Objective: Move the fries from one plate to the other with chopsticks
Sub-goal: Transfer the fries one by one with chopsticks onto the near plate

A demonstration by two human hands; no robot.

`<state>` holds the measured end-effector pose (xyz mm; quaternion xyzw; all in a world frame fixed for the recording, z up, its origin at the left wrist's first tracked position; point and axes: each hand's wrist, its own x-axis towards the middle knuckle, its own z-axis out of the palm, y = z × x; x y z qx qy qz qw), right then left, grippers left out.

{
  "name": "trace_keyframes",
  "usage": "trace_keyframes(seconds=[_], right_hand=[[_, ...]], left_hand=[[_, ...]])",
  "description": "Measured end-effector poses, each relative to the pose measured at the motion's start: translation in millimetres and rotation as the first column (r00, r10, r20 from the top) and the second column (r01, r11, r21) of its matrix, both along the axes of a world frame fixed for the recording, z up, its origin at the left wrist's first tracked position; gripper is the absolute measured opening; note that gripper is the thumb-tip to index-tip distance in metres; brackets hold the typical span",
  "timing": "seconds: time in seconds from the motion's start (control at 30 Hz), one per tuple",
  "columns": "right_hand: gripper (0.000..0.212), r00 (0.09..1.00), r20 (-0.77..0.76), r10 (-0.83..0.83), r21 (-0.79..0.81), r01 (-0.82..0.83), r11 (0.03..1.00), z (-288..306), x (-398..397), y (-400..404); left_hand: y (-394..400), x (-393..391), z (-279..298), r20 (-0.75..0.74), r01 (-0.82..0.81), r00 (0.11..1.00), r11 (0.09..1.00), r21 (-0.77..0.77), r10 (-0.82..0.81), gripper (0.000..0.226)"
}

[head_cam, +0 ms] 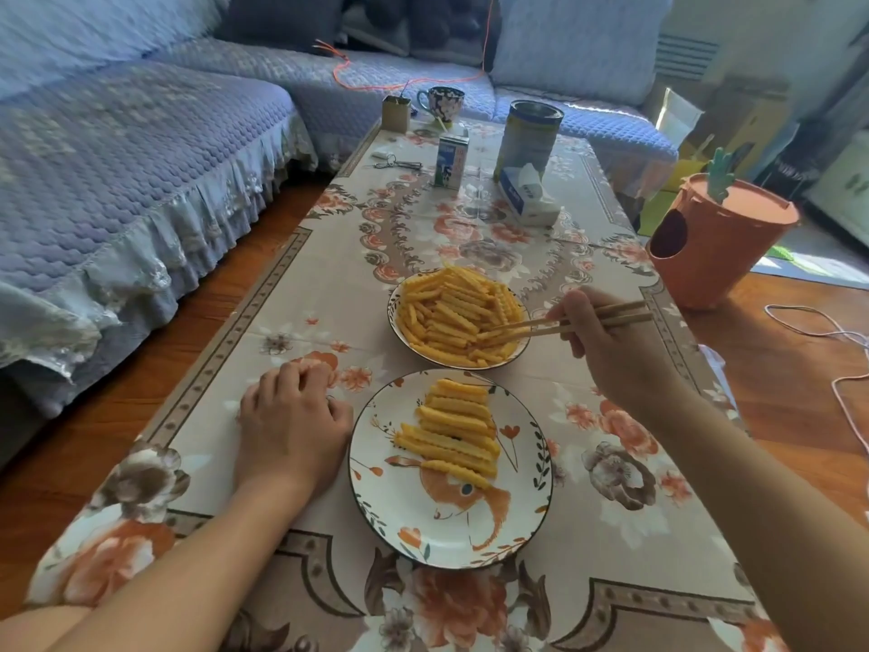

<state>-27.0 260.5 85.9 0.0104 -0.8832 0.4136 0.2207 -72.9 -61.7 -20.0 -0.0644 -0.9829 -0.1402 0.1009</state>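
A heap of crinkle-cut fries (451,312) fills the far plate (397,329). Several fries (454,432) lie in neat rows on the near plate (512,520), which is white with an orange animal print. My right hand (606,350) grips a pair of wooden chopsticks (541,326); their tips reach into the right side of the far heap and touch the fries there. Whether a fry is pinched between the tips I cannot tell. My left hand (291,425) rests on the tablecloth just left of the near plate, fingers loosely curled, holding nothing.
On the far part of the floral tablecloth (301,322) stand a milk carton (450,161), a tall tin (529,136), a tissue pack (529,195), a mug (439,103) and a small box (396,114). A blue sofa (117,181) runs along the left. An orange bin (714,242) stands at the right.
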Motion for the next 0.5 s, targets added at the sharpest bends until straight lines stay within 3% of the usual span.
trace_keyframes(seconds=[0.3,0.4,0.5], right_hand=[[0.052,0.985,-0.156,-0.069,-0.383,0.004,0.924,46.5,40.0,-7.2],[0.055,0.993,-0.117,-0.014,-0.398,-0.034,0.917,54.8,58.3,-17.0],[0.055,0.999,-0.032,0.017,-0.318,-0.026,0.948,52.5,67.2,-30.7]], left_hand=[[-0.4,1.0,-1.9,0.0,0.001,1.0,1.0,0.006,-0.001,0.044],[0.3,0.8,-1.4,0.002,-0.002,1.0,1.0,-0.004,0.002,0.045],[0.0,0.4,-0.9,0.009,-0.006,1.0,1.0,0.001,0.006,0.045]])
